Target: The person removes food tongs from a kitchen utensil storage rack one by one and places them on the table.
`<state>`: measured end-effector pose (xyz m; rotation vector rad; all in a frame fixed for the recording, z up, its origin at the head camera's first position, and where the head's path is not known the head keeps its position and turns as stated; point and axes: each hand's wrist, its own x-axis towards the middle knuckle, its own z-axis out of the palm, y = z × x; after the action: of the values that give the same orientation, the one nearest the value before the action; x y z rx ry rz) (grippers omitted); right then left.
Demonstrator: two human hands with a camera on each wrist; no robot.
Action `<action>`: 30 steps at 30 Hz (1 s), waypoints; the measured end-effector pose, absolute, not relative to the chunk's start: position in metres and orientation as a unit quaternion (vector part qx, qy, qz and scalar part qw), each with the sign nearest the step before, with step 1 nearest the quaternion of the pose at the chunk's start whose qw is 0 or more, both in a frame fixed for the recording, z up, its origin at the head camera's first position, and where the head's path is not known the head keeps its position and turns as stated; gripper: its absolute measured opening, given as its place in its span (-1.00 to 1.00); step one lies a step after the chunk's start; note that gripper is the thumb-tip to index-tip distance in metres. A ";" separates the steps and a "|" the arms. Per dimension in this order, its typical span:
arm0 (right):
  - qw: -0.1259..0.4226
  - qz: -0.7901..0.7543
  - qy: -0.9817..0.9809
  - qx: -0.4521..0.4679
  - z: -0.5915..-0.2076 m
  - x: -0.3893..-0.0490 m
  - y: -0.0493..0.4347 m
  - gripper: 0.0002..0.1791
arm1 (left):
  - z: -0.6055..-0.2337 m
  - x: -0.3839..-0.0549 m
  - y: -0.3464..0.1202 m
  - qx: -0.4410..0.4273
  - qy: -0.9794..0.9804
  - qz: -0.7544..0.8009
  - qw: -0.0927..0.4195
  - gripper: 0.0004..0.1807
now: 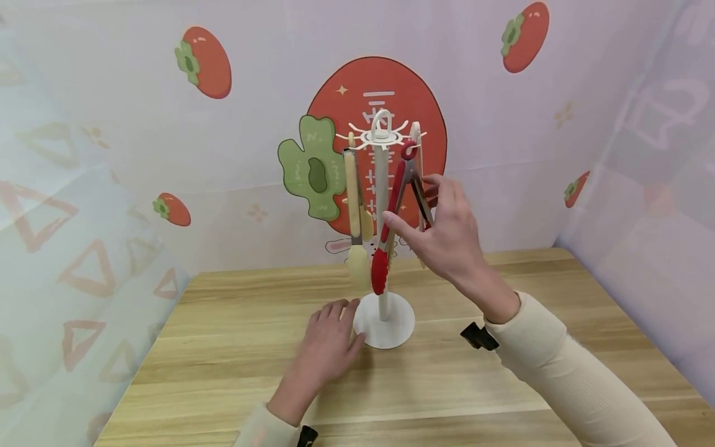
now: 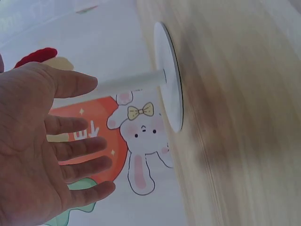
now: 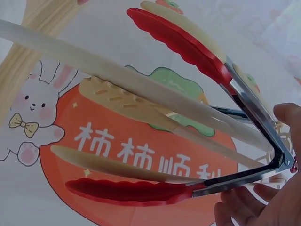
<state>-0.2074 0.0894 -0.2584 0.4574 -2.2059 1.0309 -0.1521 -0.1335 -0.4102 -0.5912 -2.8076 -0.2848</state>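
Observation:
A white utensil rack [image 1: 382,186] stands upright, with hooks spreading around its top. From a front hook hang red-tipped metal tongs [image 1: 380,273] by their red ring, arms spread apart. My right hand [image 1: 455,239] spans these tongs, thumb at the left handle and fingers beside the right one. In the right wrist view the thumb [image 3: 288,115] is by the upper arm and the fingers lie along the lower one. My left hand [image 1: 329,341] is beside the round white base [image 1: 393,329], fingertips close to its rim, its fingers loosely spread in the left wrist view.
Cream-tipped tongs [image 1: 357,264] hang at the rack's left, near a beige slotted utensil [image 3: 127,99]. The wooden table [image 1: 223,354] meets a cloth backdrop [image 1: 112,155] printed with persimmons and a rabbit. Cloth also closes off both sides.

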 end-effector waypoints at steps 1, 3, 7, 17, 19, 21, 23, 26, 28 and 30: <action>0.327 0.392 -0.843 0.172 -0.258 -0.208 0.089 -0.13 | -0.410 -0.151 -0.132 -0.208 -0.965 -0.095 0.129 -0.34; 0.328 0.390 -0.844 0.169 -0.258 -0.208 0.089 -0.12 | -0.411 -0.150 -0.130 -0.216 -0.964 -0.089 0.131 -0.35; 0.328 0.389 -0.844 0.168 -0.258 -0.207 0.088 -0.14 | -0.412 -0.148 -0.127 -0.222 -0.963 -0.082 0.133 -0.35; 0.329 0.403 -0.836 0.174 -0.255 -0.201 0.089 -0.24 | -0.413 -0.143 -0.124 -0.224 -0.959 -0.091 0.151 -0.36; 0.328 0.409 -0.834 0.174 -0.253 -0.199 0.089 -0.24 | -0.413 -0.142 -0.124 -0.224 -0.958 -0.094 0.152 -0.37; 0.328 0.413 -0.831 0.175 -0.251 -0.197 0.090 -0.25 | -0.412 -0.142 -0.123 -0.224 -0.958 -0.095 0.152 -0.37; 0.332 0.416 -0.828 0.176 -0.250 -0.195 0.092 -0.25 | -0.412 -0.142 -0.123 -0.223 -0.958 -0.095 0.151 -0.37; 0.340 0.416 -0.824 0.181 -0.247 -0.192 0.096 -0.26 | -0.411 -0.142 -0.122 -0.223 -0.958 -0.095 0.151 -0.37; 0.347 0.415 -0.821 0.182 -0.246 -0.191 0.099 -0.27 | -0.410 -0.142 -0.122 -0.223 -0.959 -0.094 0.150 -0.36; 0.351 0.414 -0.820 0.183 -0.246 -0.189 0.103 -0.27 | -0.409 -0.142 -0.122 -0.223 -0.959 -0.092 0.148 -0.36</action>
<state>-0.1891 0.1029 -0.2463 0.4744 -2.1224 1.0716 -0.1423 -0.1218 -0.4088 -0.6405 -2.7584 -0.2650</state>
